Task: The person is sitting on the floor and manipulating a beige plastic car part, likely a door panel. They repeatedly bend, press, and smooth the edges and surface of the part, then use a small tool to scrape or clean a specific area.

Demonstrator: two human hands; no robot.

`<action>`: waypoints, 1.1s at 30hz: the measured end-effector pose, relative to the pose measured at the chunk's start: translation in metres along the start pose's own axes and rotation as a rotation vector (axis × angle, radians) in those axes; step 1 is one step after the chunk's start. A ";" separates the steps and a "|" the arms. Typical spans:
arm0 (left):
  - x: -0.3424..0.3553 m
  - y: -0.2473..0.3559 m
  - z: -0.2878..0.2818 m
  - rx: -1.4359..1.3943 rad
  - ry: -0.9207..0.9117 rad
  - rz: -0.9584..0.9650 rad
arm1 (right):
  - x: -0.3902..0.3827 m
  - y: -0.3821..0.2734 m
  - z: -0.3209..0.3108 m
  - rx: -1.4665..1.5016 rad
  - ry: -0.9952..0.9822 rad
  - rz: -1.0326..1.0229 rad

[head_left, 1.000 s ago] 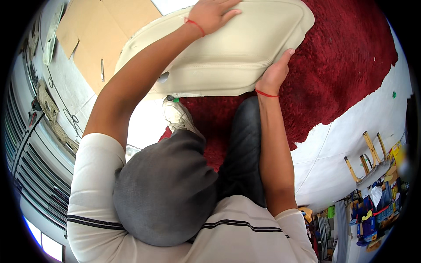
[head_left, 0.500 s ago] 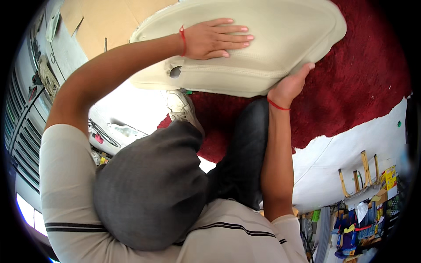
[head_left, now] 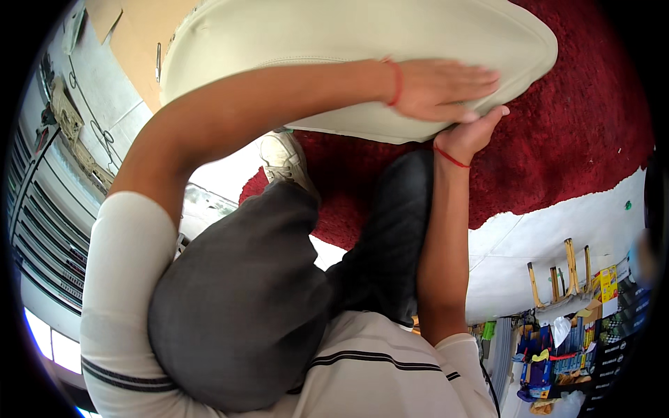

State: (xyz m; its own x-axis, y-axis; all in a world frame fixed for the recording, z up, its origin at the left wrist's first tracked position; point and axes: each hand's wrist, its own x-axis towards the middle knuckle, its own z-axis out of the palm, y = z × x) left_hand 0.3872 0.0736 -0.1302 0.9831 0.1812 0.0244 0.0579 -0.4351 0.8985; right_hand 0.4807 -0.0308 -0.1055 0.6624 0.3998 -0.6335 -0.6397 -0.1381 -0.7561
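Observation:
A large cream upholstered panel (head_left: 334, 35) with a stitched seam lies before me, with rounded ends. My left hand (head_left: 446, 87) rests flat on its right part, slightly blurred, with fingers stretched toward the right edge. My left forearm crosses over the panel's near side and covers part of it. Just below, my right hand (head_left: 468, 138) holds the panel's near right edge, its thumb side showing while the other fingers are hidden beneath. Each wrist wears a thin red cord.
The panel lies over a dark red shaggy rug (head_left: 557, 153) on a pale floor. Brown cardboard (head_left: 136, 42) is at the far left. My shoe (head_left: 282, 157) stands under the near edge. At the lower right are wooden-legged objects (head_left: 571, 268) and piled boxes (head_left: 571, 341).
My left hand has slid right across the panel, from its middle toward the right edge. The panel appears shifted slightly up and left in view. My right hand keeps its hold on the edge.

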 end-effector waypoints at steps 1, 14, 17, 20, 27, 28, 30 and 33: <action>-0.028 0.002 -0.007 -0.110 -0.086 0.030 | -0.004 0.000 0.000 -0.006 0.017 0.007; -0.072 0.029 -0.028 -0.066 -0.128 -0.130 | -0.006 -0.001 0.003 -0.082 -0.038 -0.023; -0.065 0.039 -0.019 -0.089 -0.085 -0.166 | -0.004 -0.003 -0.001 -0.088 -0.021 -0.007; -0.065 0.041 -0.019 -0.097 -0.044 -0.164 | -0.002 -0.002 -0.001 -0.039 -0.045 -0.010; -0.043 0.059 -0.024 -0.055 -0.105 -0.389 | 0.004 -0.006 -0.010 0.037 -0.185 0.022; -0.045 0.060 -0.021 -0.022 -0.077 -0.361 | 0.006 -0.004 -0.020 0.066 -0.216 0.050; -0.059 0.053 -0.009 0.056 -0.017 -0.299 | 0.010 -0.007 -0.036 -0.057 -0.303 0.062; -0.076 0.052 -0.002 0.145 0.047 -0.272 | -0.002 -0.029 -0.044 -0.374 -0.327 0.193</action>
State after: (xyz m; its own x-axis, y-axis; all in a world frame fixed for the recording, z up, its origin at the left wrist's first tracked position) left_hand 0.3155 0.0388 -0.0845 0.9194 0.3473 -0.1847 0.3450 -0.4861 0.8029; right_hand 0.5151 -0.0677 -0.0892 0.3522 0.5886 -0.7277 -0.5159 -0.5266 -0.6757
